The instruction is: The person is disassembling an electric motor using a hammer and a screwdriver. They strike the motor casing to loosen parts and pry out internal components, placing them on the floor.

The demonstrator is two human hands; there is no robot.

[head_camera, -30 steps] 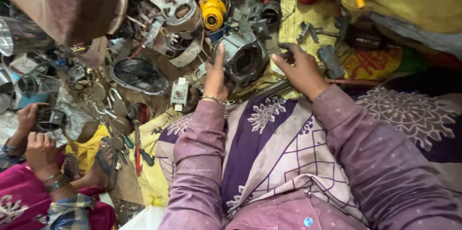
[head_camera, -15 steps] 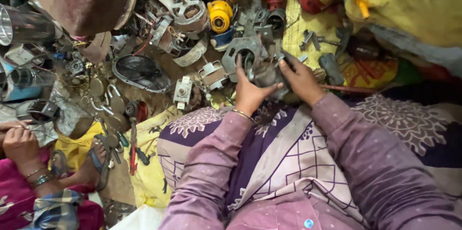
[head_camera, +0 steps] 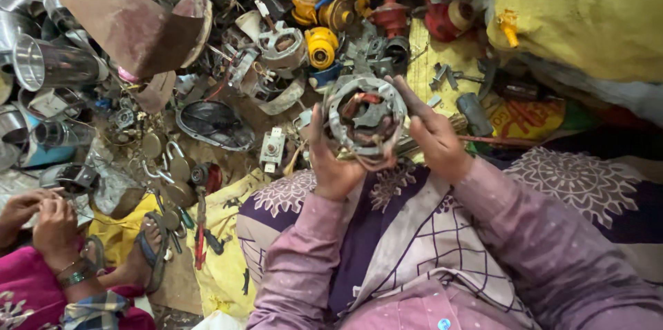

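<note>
Yellow sack (head_camera: 587, 12): bulky, lying well beyond the right hand, on the far right of the floor.

Scrap pile (head_camera: 228, 60): metal cups, coloured plastic spools and loose fittings, spread ahead of and to the left of both hands, covering the floor.

Motor stator (head_camera: 366, 119): a round grey metal housing with copper-brown windings showing in its middle. It is lifted clear of the floor, over the person's lap, between the two hands. Judged heavy for its bulk and rigid; the metal frame should bear a firm grip, while the windings and loose wire ends look easily damaged. The outer rim is the sound place to take hold, not the core.

Left hand (head_camera: 331, 157): closed around the stator's near-left rim, thumb up along its side, carrying it from below.

Right hand (head_camera: 431, 133): fingers extended and pressed flat against the stator's right rim, steadying it.

Another person's hands (head_camera: 38, 216): far left of the left hand, close together over a small item too small to identify.
</note>
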